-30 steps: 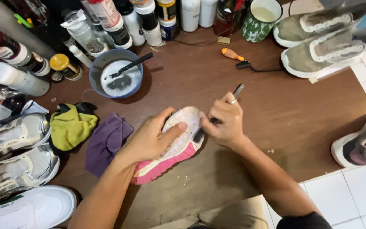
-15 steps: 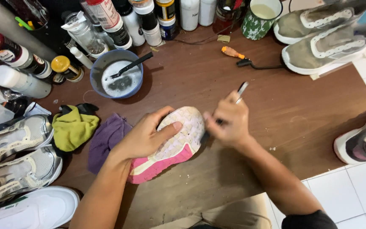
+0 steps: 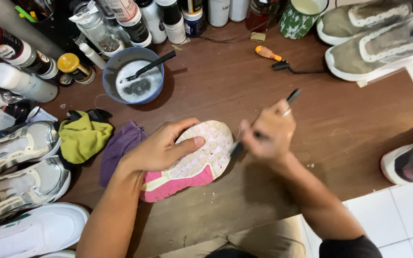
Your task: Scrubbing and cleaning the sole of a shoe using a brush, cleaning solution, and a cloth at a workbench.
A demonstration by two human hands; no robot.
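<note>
Head view shows us pressing our left hand (image 3: 161,149) flat on a shoe (image 3: 192,160) that lies sole-up at the middle of the brown bench (image 3: 340,124). Our fingers are spread over the pale sole, thumb along its edge, so the shoe seems pinned to keep it from sliding under the scrubbing. Our right hand (image 3: 268,134), at three o'clock from the shoe, has its fingers closed around a thin brush (image 3: 264,126), its dark head touching the toe end and its handle pointing up to one o'clock; the hand is blurred.

At eleven o'clock from the shoe sits a blue bowl (image 3: 134,75) of foamy water with a second brush resting in it, near enough for dipping. Just at nine o'clock lie a purple cloth (image 3: 120,145) and a yellow cloth (image 3: 83,137). Bottles (image 3: 135,19) crowd the twelve o'clock edge, and other shoes wait at the left edge (image 3: 20,167) and at the one o'clock corner (image 3: 374,43).
</note>
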